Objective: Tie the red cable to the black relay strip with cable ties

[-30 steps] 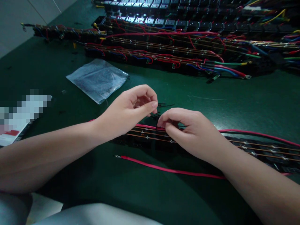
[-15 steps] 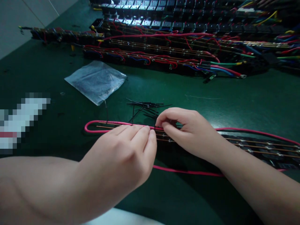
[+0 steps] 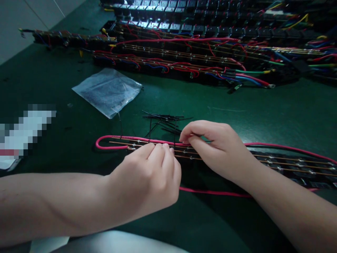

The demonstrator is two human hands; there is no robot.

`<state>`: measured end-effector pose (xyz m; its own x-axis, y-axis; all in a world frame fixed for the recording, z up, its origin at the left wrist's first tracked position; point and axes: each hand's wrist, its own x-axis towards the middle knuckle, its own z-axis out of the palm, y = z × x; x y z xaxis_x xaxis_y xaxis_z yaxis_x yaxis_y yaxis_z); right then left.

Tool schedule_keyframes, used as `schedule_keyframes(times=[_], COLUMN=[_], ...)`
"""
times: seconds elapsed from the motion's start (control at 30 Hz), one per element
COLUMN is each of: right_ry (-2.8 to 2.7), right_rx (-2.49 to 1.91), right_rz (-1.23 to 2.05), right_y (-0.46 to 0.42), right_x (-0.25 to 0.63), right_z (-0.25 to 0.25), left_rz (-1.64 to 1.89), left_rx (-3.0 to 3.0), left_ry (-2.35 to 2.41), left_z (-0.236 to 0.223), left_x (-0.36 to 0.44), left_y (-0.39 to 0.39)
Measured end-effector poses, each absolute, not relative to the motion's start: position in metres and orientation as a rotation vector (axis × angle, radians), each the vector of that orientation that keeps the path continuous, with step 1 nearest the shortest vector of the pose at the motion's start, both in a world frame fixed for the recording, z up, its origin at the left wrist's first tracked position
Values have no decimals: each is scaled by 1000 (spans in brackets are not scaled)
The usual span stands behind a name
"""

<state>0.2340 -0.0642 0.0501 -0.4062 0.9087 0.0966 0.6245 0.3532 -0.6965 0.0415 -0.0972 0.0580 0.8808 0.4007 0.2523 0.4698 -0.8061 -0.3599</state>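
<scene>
Red wire [image 3: 123, 138]: glossy, round, bent into a hairpin loop at centre left, lying along a dark strip [image 3: 276, 162] with thin copper rods.
Right hand [image 3: 213, 147]: fingers pinched closed on the red wire at frame centre.
Left hand [image 3: 150, 175]: curled, fingertips on the strip just below the wire; whether it grips anything, cannot tell.
Black ties [image 3: 163, 121]: thin, scattered just above.
Plastic bag [image 3: 107, 90]: crinkled, upper left.
Bench [image 3: 276, 112]: matte green.

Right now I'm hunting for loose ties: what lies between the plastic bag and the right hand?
In the head view, loose black cable ties lie between the plastic bag and the right hand.
</scene>
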Motion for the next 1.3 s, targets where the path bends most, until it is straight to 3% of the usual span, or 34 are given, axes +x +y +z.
schedule_keyframes(times=[0.3, 0.57, 0.9, 1.13, 1.3], right_ry=[-2455, -2692, -2848, -2826, -2661], right_rx=[-1462, -1634, -1686, -1621, -1649], right_rz=[840, 590, 107, 248, 603], right_y=[-66, -71, -98, -86, -63], right_x=[255, 277, 243, 245, 255], right_z=[74, 72, 80, 81, 79], left_rz=[-199, -132, -111, -134, -141], left_rx=[-2524, -2452, -2512, -2546, -2593], left_ry=[-652, -696, -842, -854, -840], left_z=[47, 44, 56, 48, 49], left_x=[44, 50, 47, 48, 48], left_y=[-108, -116, -105, -103, -100])
